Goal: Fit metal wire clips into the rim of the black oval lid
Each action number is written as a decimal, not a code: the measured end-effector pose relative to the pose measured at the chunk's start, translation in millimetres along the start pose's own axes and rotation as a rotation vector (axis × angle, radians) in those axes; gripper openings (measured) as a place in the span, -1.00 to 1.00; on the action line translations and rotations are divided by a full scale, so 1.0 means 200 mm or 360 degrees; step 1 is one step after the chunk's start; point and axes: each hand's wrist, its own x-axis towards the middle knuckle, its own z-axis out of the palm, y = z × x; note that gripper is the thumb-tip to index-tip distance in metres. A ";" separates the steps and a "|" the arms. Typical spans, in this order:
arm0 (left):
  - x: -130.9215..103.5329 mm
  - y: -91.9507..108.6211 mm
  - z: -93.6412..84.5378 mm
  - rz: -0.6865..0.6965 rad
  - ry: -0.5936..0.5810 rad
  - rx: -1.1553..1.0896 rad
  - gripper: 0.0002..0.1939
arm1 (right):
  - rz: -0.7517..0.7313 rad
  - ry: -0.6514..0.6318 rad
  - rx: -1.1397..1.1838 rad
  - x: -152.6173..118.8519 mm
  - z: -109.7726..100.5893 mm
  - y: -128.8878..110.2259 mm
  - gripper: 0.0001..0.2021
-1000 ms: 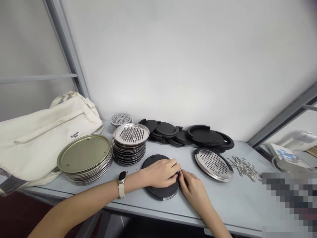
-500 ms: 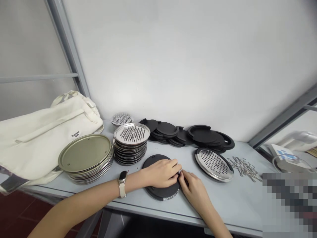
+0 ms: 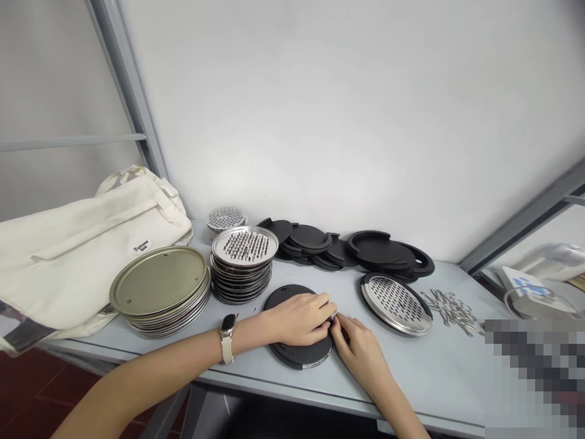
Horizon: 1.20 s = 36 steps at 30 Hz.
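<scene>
Matt blk plastic-looking disc (image 3: 299, 355), shiny metal grater plates (image 3: 397, 303).

Disc (image 3: 304, 355) between grater stack (image 3: 245, 246) and wire pieces (image 3: 452, 310); bag (image 3: 95, 238) far left

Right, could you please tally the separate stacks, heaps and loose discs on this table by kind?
Stacks topped by a grater disc: 3
Olive-topped metal disc stack: 1
Overlapping black disc heap: 1
Metal clip heap: 1
Black disc under the left hand: 1
Total: 7
</scene>
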 end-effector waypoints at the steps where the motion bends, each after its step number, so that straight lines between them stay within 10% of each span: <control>1: 0.00 0.00 0.00 0.0007 0.0007 0.0002 -0.90 | -0.0003 0.0003 -0.0004 0.00 0.00 0.00 -0.70; 36: 0.00 -0.01 -0.01 0.0067 -0.0024 -0.0021 -0.90 | 0.0034 -0.0019 0.0116 0.00 -0.03 -0.02 -0.71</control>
